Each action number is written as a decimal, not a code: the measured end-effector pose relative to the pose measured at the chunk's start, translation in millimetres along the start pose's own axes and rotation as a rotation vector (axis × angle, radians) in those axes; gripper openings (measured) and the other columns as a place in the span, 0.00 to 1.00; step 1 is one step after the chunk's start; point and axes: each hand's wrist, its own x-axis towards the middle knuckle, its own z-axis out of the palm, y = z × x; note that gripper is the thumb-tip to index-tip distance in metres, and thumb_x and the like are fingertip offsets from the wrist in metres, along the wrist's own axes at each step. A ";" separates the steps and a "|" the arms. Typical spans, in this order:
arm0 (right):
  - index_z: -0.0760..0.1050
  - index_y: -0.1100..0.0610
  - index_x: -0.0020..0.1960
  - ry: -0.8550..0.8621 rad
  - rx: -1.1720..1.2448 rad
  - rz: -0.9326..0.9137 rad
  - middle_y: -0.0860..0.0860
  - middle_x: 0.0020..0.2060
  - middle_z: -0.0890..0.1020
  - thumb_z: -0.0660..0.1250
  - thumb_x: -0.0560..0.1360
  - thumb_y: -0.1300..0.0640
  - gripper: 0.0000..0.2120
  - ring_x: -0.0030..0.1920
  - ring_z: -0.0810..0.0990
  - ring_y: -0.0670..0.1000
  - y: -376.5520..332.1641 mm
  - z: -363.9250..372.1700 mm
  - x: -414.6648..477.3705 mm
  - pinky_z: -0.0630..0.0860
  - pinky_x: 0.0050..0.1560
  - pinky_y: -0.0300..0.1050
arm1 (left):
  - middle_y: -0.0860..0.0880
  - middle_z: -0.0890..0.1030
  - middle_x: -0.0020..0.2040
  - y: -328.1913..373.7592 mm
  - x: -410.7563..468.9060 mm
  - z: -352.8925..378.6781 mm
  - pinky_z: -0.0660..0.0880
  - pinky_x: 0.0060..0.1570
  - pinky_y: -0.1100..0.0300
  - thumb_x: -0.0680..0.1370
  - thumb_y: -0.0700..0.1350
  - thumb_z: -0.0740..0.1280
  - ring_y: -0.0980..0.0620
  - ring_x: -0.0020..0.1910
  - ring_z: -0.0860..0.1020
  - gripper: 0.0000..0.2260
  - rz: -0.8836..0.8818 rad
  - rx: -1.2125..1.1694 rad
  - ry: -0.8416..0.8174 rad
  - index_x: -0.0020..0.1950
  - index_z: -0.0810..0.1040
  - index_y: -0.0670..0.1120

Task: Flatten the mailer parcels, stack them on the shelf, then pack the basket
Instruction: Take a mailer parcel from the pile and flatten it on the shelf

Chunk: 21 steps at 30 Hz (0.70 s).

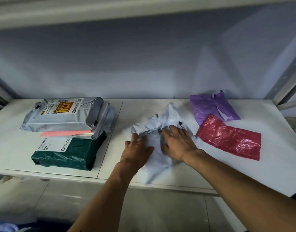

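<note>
Pale grey plastic, crumpled and puffed, makes up the mailer parcel (170, 118) lying in the middle of the white shelf (143, 108), its near end reaching close to the shelf's front edge. Both hands bear down on it from above. The left hand (137, 153) lies on the parcel's left side, its grip spread with the fingertips at a bunched fold; whether they pinch that fold cannot be told. The right hand (177, 144) rests palm down just beside it, its grip spread, fingers fanned flat across the plastic. To the left, well apart from the hands, stands a stack: a grey labelled parcel (63, 118) with a yellow sticker on top, a flat pink piece (65, 133) and pale mailers under it, and a dark green parcel (65, 156) at the bottom, its near part sticking out toward the front. To the right lie a purple mailer (209, 106) near the back and a red mailer (231, 139) in front of it, the red one's far corner overlapping the purple one's near edge. A grey upright post (287, 77) frames the shelf's right end.
</note>
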 end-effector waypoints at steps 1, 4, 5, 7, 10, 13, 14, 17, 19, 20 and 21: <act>0.59 0.54 0.76 0.034 -0.003 -0.026 0.57 0.72 0.63 0.57 0.79 0.48 0.27 0.70 0.64 0.60 -1.5 -3.6 -2.4 0.57 0.72 0.52 | 0.42 0.61 0.71 3.1 -0.6 0.3 0.68 0.63 0.49 0.81 0.54 0.59 0.34 0.64 0.69 0.22 0.002 -0.015 0.018 0.74 0.66 0.49; 0.62 0.56 0.73 0.071 -0.005 -0.088 0.58 0.71 0.63 0.58 0.78 0.50 0.25 0.69 0.66 0.60 -6.2 -11.6 -8.7 0.59 0.72 0.52 | 0.40 0.67 0.65 13.3 -4.3 -4.5 0.70 0.52 0.55 0.82 0.46 0.57 0.38 0.60 0.74 0.16 -0.015 -0.025 0.017 0.68 0.70 0.43; 0.63 0.56 0.73 0.070 -0.005 -0.110 0.58 0.71 0.64 0.58 0.78 0.49 0.25 0.68 0.66 0.60 -7.2 -11.7 -9.4 0.59 0.72 0.52 | 0.40 0.68 0.66 15.4 -5.9 -6.2 0.69 0.50 0.57 0.82 0.44 0.58 0.40 0.59 0.75 0.14 -0.019 0.005 0.013 0.67 0.70 0.42; 0.64 0.55 0.72 0.046 0.006 -0.167 0.57 0.70 0.65 0.59 0.78 0.47 0.25 0.68 0.68 0.60 -8.7 -10.1 -10.5 0.60 0.71 0.52 | 0.41 0.70 0.65 18.1 -11.2 -9.8 0.72 0.50 0.55 0.80 0.40 0.59 0.39 0.57 0.76 0.13 0.017 0.084 0.010 0.64 0.73 0.41; 0.68 0.53 0.68 -0.044 0.000 -0.267 0.54 0.69 0.67 0.62 0.77 0.43 0.24 0.67 0.69 0.59 -8.9 -3.8 -14.4 0.63 0.70 0.52 | 0.42 0.72 0.62 15.4 -16.3 -9.6 0.72 0.56 0.52 0.77 0.39 0.60 0.40 0.58 0.76 0.14 0.110 0.177 0.027 0.62 0.73 0.41; 0.63 0.53 0.74 -0.115 -0.045 -0.320 0.53 0.72 0.64 0.65 0.76 0.45 0.29 0.70 0.66 0.57 -4.7 5.2 -19.4 0.62 0.71 0.50 | 0.47 0.71 0.64 4.3 -13.4 -7.1 0.67 0.59 0.54 0.76 0.43 0.63 0.45 0.62 0.71 0.16 0.290 0.276 0.090 0.64 0.72 0.47; 0.62 0.53 0.75 -0.111 -0.044 -0.323 0.52 0.73 0.63 0.66 0.76 0.46 0.31 0.71 0.65 0.56 -2.3 7.8 -20.1 0.62 0.72 0.49 | 0.48 0.71 0.66 -0.4 -11.8 -5.5 0.66 0.61 0.55 0.75 0.44 0.64 0.46 0.65 0.70 0.18 0.338 0.270 0.087 0.66 0.71 0.48; 0.58 0.53 0.77 -0.092 -0.005 -0.314 0.50 0.74 0.63 0.65 0.77 0.48 0.32 0.71 0.66 0.53 3.8 9.9 -16.4 0.62 0.71 0.46 | 0.50 0.71 0.70 -5.8 -10.0 -6.4 0.66 0.63 0.57 0.77 0.50 0.66 0.48 0.68 0.70 0.23 0.320 0.103 -0.011 0.71 0.68 0.49; 0.57 0.53 0.78 -0.103 0.015 -0.303 0.49 0.74 0.64 0.65 0.76 0.46 0.34 0.71 0.67 0.53 5.3 11.3 -12.3 0.63 0.71 0.44 | 0.49 0.72 0.69 -3.5 -7.3 -6.7 0.67 0.61 0.58 0.78 0.54 0.64 0.47 0.66 0.71 0.23 0.271 0.034 -0.042 0.71 0.67 0.50; 0.56 0.53 0.78 -0.112 0.023 -0.295 0.50 0.75 0.64 0.66 0.76 0.45 0.35 0.71 0.67 0.53 4.2 12.0 -10.1 0.63 0.71 0.45 | 0.50 0.72 0.69 -2.9 -5.8 -6.8 0.67 0.61 0.58 0.78 0.56 0.64 0.47 0.67 0.70 0.24 0.257 0.042 -0.052 0.72 0.67 0.50; 0.56 0.52 0.78 -0.122 0.031 -0.283 0.50 0.75 0.64 0.66 0.75 0.43 0.37 0.71 0.67 0.53 3.2 13.1 -8.6 0.63 0.71 0.45 | 0.50 0.71 0.70 -1.9 -4.9 -6.9 0.66 0.62 0.58 0.77 0.58 0.65 0.48 0.67 0.70 0.26 0.248 0.057 -0.061 0.73 0.66 0.51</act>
